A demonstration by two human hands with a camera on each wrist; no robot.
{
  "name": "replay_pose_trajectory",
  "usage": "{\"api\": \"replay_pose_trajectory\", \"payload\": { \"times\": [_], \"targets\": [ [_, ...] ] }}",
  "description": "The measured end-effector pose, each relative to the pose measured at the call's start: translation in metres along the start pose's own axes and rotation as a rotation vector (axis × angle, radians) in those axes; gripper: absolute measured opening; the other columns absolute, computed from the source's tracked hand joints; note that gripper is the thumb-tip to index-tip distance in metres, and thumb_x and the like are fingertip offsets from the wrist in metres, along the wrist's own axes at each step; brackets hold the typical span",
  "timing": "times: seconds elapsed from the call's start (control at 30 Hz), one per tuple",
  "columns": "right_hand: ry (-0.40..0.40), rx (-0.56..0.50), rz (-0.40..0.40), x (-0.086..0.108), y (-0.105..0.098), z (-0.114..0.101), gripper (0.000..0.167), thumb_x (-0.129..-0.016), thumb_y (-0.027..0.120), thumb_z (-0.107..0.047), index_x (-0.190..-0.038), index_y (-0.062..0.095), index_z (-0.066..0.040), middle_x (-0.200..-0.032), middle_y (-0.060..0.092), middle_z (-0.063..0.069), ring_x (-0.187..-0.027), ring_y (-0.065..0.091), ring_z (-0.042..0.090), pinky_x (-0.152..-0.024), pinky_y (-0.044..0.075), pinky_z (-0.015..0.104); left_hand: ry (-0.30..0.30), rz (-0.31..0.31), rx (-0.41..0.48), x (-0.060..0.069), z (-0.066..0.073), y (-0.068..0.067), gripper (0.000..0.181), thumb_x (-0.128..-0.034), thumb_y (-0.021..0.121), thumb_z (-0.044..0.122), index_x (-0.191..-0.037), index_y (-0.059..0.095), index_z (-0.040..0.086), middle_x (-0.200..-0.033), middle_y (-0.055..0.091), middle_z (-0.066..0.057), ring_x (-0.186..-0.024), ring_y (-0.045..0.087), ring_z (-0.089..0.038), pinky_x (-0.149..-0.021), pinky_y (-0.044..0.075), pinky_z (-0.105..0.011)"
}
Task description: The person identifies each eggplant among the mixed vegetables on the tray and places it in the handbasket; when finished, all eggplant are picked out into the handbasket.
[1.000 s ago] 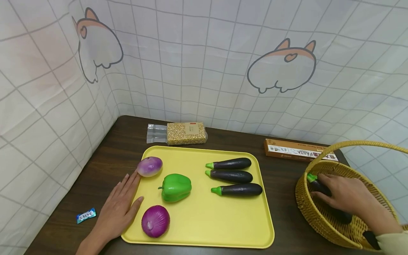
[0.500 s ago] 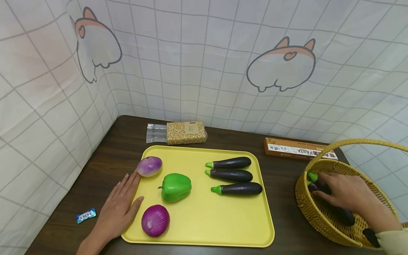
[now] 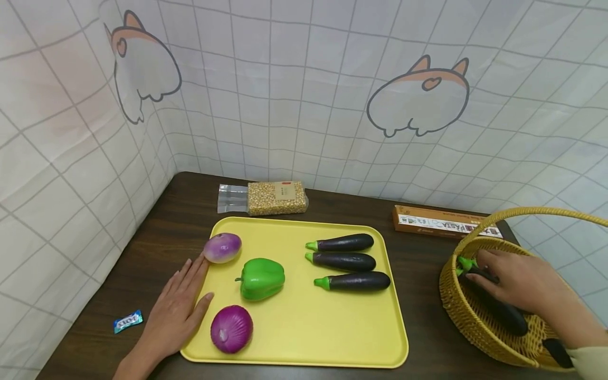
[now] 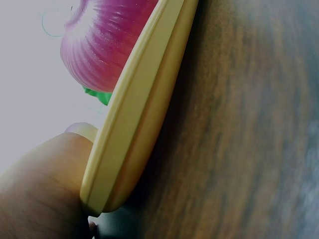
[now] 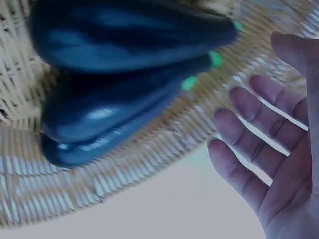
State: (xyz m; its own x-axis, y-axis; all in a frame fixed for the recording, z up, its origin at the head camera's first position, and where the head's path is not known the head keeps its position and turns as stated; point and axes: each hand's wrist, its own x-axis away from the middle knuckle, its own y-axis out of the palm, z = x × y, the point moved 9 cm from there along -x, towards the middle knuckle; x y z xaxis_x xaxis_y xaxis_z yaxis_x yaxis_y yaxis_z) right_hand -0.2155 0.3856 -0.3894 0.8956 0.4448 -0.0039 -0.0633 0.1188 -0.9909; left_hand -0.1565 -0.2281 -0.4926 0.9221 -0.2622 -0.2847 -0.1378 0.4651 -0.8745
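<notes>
My left hand [image 3: 176,306] rests with straight fingers along the left rim of the yellow tray [image 3: 304,338]. Its fingertips lie beside a purple-and-white turnip-like vegetable [image 3: 222,248]; the thumb [image 4: 45,184] is over the rim in the left wrist view. A purple onion [image 3: 231,329], a green bell pepper [image 3: 263,281] and three eggplants [image 3: 359,282] lie on the tray. My right hand [image 3: 518,279] reaches into a wicker basket [image 3: 461,319] above more eggplants [image 3: 503,311]. In the right wrist view its spread fingers [image 5: 239,127] stand apart from three dark eggplants [image 5: 114,40], holding nothing.
A vacuum-packed bag of yellow grains [image 3: 266,200] and an orange pasta box [image 3: 442,222] lie behind the tray. A small blue candy packet [image 3: 128,321] sits left of my left hand. The basket's tall handle [image 3: 537,211] arches behind my right hand.
My right hand has shifted slightly up and right inside the basket, uncovering more of the eggplants and their green stems. The left hand and the tray's vegetables stay put.
</notes>
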Motion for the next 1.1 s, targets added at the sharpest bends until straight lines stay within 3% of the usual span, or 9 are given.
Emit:
{"api": "replay_pose_trajectory", "payload": {
  "times": [0.13,0.27,0.43,0.6,0.87,1.1],
  "targets": [
    [-0.029,0.001,0.089,-0.001,-0.023,-0.014,0.030,-0.090,0.085,-0.040,-0.095,0.062,-0.022,-0.081,0.063,-0.010,-0.058,0.052,0.004,-0.041,0.039,0.032,-0.001,0.002,-0.002,-0.001,0.000,-0.001,0.073,-0.1107,0.054,0.031,-0.170,0.019,0.007,-0.175,0.020,-0.012,-0.156,0.020,-0.043,-0.129,0.005,-0.044],
    [-0.115,0.026,0.211,-0.001,-0.046,-0.040,0.029,-0.091,0.082,-0.047,-0.095,0.064,-0.024,-0.080,0.065,-0.010,-0.056,0.052,0.003,-0.039,0.035,0.028,-0.008,-0.007,-0.004,-0.001,0.000,-0.001,0.073,-0.1110,0.053,0.032,-0.170,0.018,0.008,-0.175,0.019,-0.012,-0.157,0.019,-0.043,-0.129,0.004,-0.044],
    [-0.244,0.043,0.351,-0.004,-0.067,-0.078,0.044,-0.105,0.053,-0.062,-0.095,0.066,-0.021,-0.081,0.064,-0.008,-0.056,0.053,0.005,-0.040,0.036,0.028,-0.010,-0.010,-0.003,-0.001,-0.001,0.001,0.073,-0.1110,0.054,0.032,-0.170,0.018,0.008,-0.175,0.019,-0.011,-0.157,0.019,-0.042,-0.129,0.003,-0.043],
    [-0.312,0.011,0.406,-0.013,-0.078,-0.115,0.057,-0.108,0.035,-0.067,-0.096,0.066,-0.021,-0.082,0.060,-0.009,-0.059,0.055,0.007,-0.043,0.044,0.030,-0.012,-0.005,0.001,0.000,-0.002,0.002,0.073,-0.1109,0.054,0.033,-0.170,0.019,0.008,-0.175,0.019,-0.011,-0.157,0.019,-0.042,-0.129,0.003,-0.042],
    [-0.420,-0.031,0.370,-0.029,-0.061,-0.167,0.051,-0.109,0.044,-0.058,-0.108,0.073,-0.017,-0.093,0.065,-0.004,-0.074,0.063,0.013,-0.057,0.056,0.036,-0.009,-0.001,-0.003,0.000,-0.001,0.002,0.073,-0.1105,0.054,0.032,-0.169,0.021,0.006,-0.174,0.020,-0.012,-0.157,0.019,-0.042,-0.129,0.003,-0.042],
    [-0.506,-0.090,0.346,-0.043,-0.037,-0.203,0.036,-0.095,0.078,-0.040,-0.117,0.074,-0.013,-0.104,0.068,-0.002,-0.088,0.063,0.017,-0.072,0.058,0.041,-0.011,-0.009,-0.004,0.000,-0.002,0.003,0.073,-0.1109,0.054,0.033,-0.170,0.019,0.008,-0.174,0.020,-0.012,-0.157,0.018,-0.042,-0.129,0.002,-0.042]
  ]
}}
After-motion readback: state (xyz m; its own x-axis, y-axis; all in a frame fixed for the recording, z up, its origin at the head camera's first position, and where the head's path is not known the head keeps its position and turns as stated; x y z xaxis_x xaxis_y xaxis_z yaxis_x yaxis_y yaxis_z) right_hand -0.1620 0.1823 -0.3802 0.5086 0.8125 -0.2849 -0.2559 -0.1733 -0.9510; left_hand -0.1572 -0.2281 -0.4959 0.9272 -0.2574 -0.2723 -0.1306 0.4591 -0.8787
